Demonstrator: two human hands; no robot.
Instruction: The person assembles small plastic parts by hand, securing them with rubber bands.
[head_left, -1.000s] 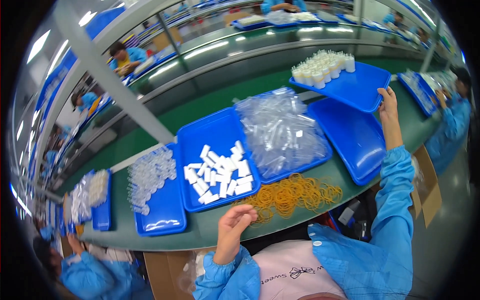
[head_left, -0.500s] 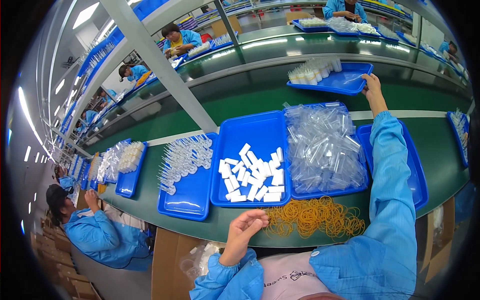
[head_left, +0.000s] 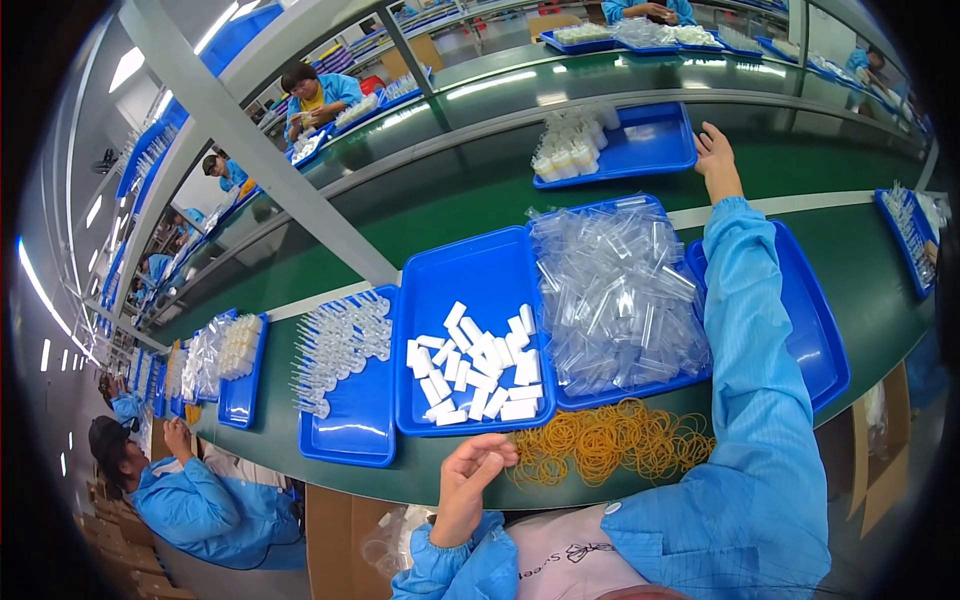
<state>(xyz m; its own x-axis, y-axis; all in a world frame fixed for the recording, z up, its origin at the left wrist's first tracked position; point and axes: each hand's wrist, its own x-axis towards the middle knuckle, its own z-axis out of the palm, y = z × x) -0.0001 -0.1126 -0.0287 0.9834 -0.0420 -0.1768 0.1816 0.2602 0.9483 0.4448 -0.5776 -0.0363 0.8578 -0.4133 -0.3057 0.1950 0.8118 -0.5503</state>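
Observation:
My right hand (head_left: 716,160) is stretched out at the right end of a blue tray (head_left: 655,140) on the green belt. Its fingers extend beside the rim, no longer wrapped round it. White-based clear tubes (head_left: 572,143) stand upright in that tray's left part. Low in front of me, my left hand (head_left: 474,483) hovers by a heap of yellow rubber bands (head_left: 615,440). Its fingers curl loosely, with the thumb apart and nothing visible between them. Behind it, a blue tray (head_left: 465,268) bears white cylindrical pieces (head_left: 478,360); a neighbouring tray is heaped with clear plastic sleeves (head_left: 615,300).
A left-hand tray (head_left: 350,430) contains clear thin-stemmed parts (head_left: 340,345). Partly beneath my right arm lies another blue tray (head_left: 810,330). A grey metal post (head_left: 290,180) rises at the belt's edge. A co-worker (head_left: 205,500) sits at left; others work beyond the belt.
The far tray, earlier tilted in my right hand's grip, now lies flatter on the belt, and the hand's fingers have come off its rim. The whole view has shifted slightly.

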